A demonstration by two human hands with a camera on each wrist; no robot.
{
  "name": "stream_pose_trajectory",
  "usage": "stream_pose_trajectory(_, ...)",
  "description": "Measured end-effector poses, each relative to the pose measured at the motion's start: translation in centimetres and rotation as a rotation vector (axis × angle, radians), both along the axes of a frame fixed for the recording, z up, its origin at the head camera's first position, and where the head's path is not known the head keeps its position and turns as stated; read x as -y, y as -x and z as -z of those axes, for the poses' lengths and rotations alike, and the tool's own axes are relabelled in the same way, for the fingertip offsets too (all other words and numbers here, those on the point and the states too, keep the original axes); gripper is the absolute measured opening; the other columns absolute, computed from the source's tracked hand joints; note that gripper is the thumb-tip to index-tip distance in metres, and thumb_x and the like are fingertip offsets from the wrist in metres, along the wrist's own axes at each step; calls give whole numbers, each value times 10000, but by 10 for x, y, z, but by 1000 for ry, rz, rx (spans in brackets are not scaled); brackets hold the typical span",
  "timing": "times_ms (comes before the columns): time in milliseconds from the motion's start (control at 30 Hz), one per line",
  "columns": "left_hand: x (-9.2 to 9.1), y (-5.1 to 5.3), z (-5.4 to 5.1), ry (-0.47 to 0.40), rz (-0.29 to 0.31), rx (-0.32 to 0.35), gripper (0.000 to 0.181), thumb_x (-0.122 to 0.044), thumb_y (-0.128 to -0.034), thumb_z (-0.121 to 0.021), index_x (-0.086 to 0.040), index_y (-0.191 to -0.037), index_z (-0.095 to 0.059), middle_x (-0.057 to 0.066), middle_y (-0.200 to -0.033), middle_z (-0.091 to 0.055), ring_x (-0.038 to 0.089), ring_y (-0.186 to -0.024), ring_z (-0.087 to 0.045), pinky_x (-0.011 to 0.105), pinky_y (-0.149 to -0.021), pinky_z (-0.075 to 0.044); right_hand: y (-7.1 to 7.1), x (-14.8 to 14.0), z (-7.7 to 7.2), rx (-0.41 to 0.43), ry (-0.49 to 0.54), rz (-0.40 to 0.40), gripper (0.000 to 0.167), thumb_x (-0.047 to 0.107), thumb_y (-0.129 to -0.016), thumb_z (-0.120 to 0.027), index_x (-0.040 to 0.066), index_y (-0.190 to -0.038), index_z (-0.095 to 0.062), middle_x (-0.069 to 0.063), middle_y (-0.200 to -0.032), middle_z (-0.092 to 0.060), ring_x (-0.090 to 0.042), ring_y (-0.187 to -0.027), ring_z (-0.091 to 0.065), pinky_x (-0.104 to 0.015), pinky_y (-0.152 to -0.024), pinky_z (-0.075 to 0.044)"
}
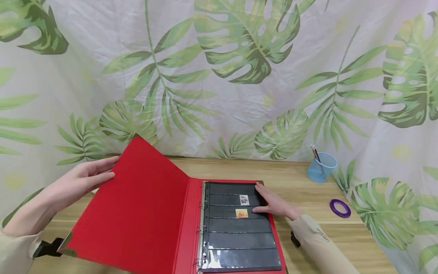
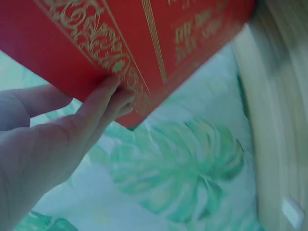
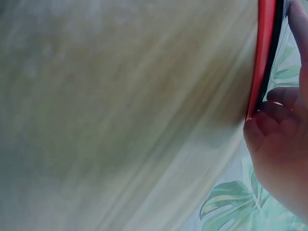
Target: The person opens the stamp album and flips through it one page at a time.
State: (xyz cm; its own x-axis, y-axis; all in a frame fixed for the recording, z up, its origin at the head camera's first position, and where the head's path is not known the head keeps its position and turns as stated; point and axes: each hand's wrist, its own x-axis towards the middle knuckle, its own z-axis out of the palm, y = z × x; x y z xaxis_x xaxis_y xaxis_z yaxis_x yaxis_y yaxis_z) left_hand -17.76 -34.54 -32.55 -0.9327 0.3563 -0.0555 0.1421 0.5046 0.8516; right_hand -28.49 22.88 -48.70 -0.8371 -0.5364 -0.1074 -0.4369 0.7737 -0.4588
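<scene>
A red ring binder lies on the table, its red front cover [image 1: 137, 205] raised and tilted at the left. The left hand [image 1: 80, 180] pinches that cover's outer edge between thumb and fingers; in the left wrist view the fingers of the left hand [image 2: 62, 130] lie on the gold-patterned outside of the cover [image 2: 144, 43]. Black pocket pages [image 1: 239, 239] fill the right side, with a grey-white stamp [image 1: 244, 200] and an orange-yellow stamp [image 1: 241, 213] in upper pockets. The right hand [image 1: 273, 201] rests, fingers relaxed, on the pages' upper right edge.
A blue mesh cup [image 1: 318, 173] with pens stands at the back right of the wooden table [image 1: 294, 171]. A purple ring-shaped roll [image 1: 340, 208] lies nearer, by the table's right edge. A leaf-patterned cloth [image 1: 239, 95] hangs behind. A small white object [image 2: 292, 212] shows in the left wrist view.
</scene>
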Motion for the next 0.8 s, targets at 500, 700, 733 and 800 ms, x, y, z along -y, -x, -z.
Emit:
stream_pose_trajectory(500, 22, 5, 35, 168, 4, 42, 679, -98, -1017, -518, 211, -1484, -134, 456, -1494, -240, -273, -1048, -430, 134, -817, -532, 5, -13, -2, 20, -37, 23, 991, 511, -850, -725, -8, -1553, -256, -196, -1654, -179, -420, -1500, -264, -566, -1181, -305)
stream_pose_trajectory(700, 19, 6, 59, 401, -31, -93, 642, -18, -942, -600, 310, -1375, -257, 519, -1387, -325, 492, -1196, -587, 87, -753, -482, 5, -18, -2, 33, -29, 18, 992, 501, -845, -734, -4, -1554, -257, -207, -1653, -171, -433, -1494, -270, -579, -1174, -306)
stream_pose_trajectory(733, 18, 6, 64, 438, -39, -127, 640, -9, -922, -619, 318, -1356, -281, 524, -1363, -349, 590, -1186, -524, 104, -743, -489, 6, -18, -2, 31, -29, 17, 992, 501, -845, -734, -4, -1554, -258, -208, -1653, -172, -433, -1493, -271, -578, -1174, -306)
stream_pose_trajectory(800, 16, 7, 72, 498, -60, -157, 651, -7, -895, -646, 318, -1343, -303, 523, -1340, -380, 599, -1165, -532, 180, -743, -525, 6, -20, -2, 30, -28, 15, 990, 499, -846, -734, -4, -1553, -259, -208, -1653, -172, -431, -1494, -271, -576, -1175, -306)
